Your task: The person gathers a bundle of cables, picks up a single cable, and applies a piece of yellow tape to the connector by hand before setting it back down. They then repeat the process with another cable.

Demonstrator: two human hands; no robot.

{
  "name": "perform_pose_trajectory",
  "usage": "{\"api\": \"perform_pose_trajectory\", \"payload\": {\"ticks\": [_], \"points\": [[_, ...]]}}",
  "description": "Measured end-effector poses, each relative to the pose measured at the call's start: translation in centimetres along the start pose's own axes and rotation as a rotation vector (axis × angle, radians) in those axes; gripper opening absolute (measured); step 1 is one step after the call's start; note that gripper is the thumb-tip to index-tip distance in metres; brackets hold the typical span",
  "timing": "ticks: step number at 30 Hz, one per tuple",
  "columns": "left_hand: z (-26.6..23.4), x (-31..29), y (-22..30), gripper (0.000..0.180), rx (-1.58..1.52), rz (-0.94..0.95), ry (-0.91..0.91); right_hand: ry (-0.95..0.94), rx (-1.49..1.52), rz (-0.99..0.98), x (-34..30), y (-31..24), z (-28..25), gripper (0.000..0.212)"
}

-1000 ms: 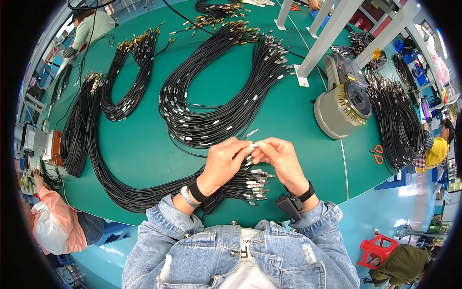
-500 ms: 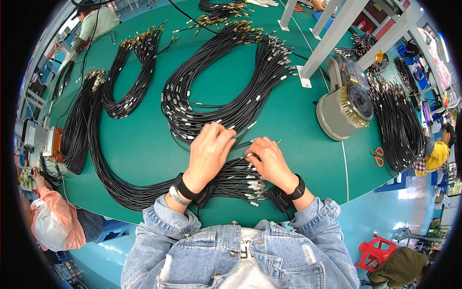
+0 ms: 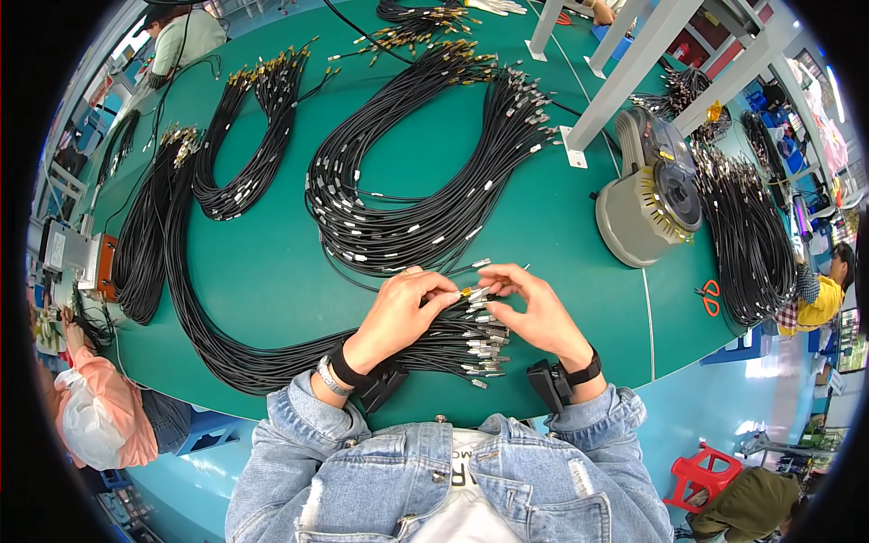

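A thick bundle of black cables (image 3: 262, 364) curves along the near side of the green worktop (image 3: 588, 344), with its silver connectors (image 3: 487, 351) fanned out at its right end. Over the far side of that end, the left hand (image 3: 398, 312) has its thumb and forefinger pinched together on one cable end (image 3: 466, 292) with a yellow part. Just right of the bundle's connectors, the right hand (image 3: 541, 317) is loosely spread, thumb apart from the fingers and facing that cable end; whether its fingertips touch any connector I cannot tell. Just beyond the bundle's right end lies a silver-tipped cable (image 3: 480, 263), near the right fingertips. Farther beyond the bundle is a large looped bundle (image 3: 398, 237) dotted with white tags, and a smaller U-shaped one (image 3: 237, 195) lies beyond its left part. A folded bundle (image 3: 136, 271) runs beside its left stretch. Well to its right are a rounded beige machine (image 3: 629, 226), orange-handled scissors (image 3: 711, 299) and another heap of black cables (image 3: 742, 235).
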State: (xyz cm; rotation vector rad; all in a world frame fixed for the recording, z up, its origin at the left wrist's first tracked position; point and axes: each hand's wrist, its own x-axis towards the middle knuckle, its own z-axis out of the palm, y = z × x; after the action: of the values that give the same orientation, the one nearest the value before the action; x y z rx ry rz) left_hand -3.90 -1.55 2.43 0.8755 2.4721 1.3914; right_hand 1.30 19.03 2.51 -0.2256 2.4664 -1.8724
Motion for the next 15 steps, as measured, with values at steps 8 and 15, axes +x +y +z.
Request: {"api": "perform_pose_trajectory", "payload": {"ticks": [8, 15], "points": [[0.7, -0.5, 0.3, 0.011, 0.094, 0.162, 0.150, -0.035, 0.016, 0.191, 0.7, -0.3, 1.0, 0.017], [0.9, -0.7, 0.0, 0.011, 0.087, 0.157, 0.166, 0.016, 0.382, 0.287, 0.5, 0.2, 1.8, 0.013]]}}
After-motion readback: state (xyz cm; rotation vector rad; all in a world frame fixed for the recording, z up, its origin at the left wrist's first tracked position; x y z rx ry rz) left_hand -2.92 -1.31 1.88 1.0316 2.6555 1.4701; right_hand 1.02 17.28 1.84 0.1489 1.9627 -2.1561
